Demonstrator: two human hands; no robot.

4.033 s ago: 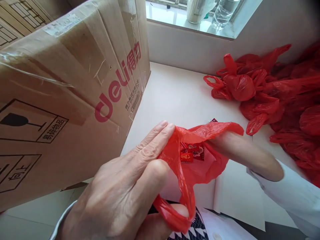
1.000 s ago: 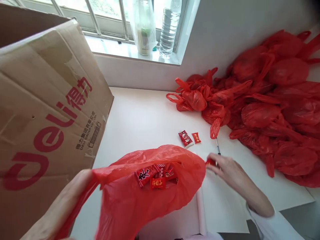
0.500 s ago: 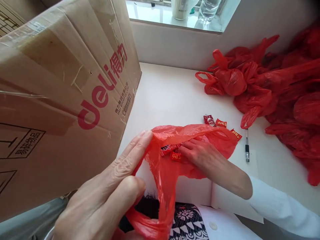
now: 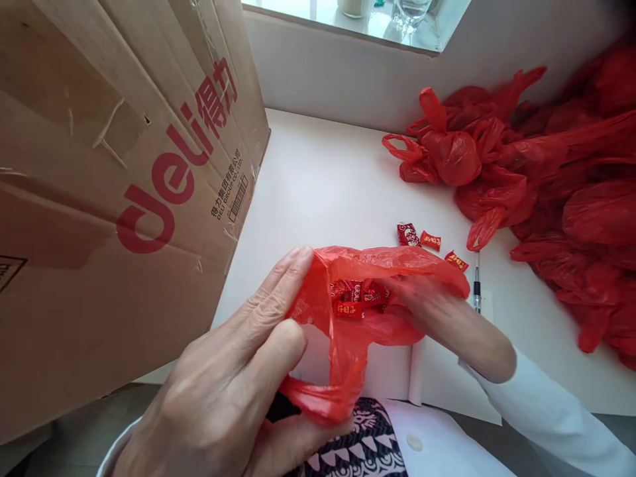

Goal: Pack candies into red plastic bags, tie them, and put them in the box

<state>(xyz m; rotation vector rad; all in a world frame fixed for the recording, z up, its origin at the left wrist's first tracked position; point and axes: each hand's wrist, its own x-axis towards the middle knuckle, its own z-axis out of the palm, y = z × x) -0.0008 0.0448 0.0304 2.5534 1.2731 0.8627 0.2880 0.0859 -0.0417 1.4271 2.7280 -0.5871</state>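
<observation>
A thin red plastic bag (image 4: 348, 361) hangs with its mouth spread toward me. My left hand (image 4: 218, 371) grips the bag's left edge and handle between thumb and fingers. Inside lie several small red-wrapped candies (image 4: 349, 310), some with gold lettering. My right hand (image 4: 422, 301) reaches into the bag from the right; its fingers are hidden by the plastic and smeared by motion, so what they hold does not show. Just past the bag's far rim, a dark red packet (image 4: 408, 234) and two small red candies (image 4: 430, 240) lie on the white table (image 4: 318, 185).
At left stands a large cardboard box (image 4: 89, 318) with red lettering. Many knotted red plastic bags (image 4: 497, 165) are heaped on the right. A pen (image 4: 477, 291) lies on white paper near my right forearm. Glassware (image 4: 411, 12) stands on the window sill behind.
My right hand has drawn back rightward within the bag, uncovering more candies. My left hand still holds the bag, now slightly farther right. The view has shifted a little.
</observation>
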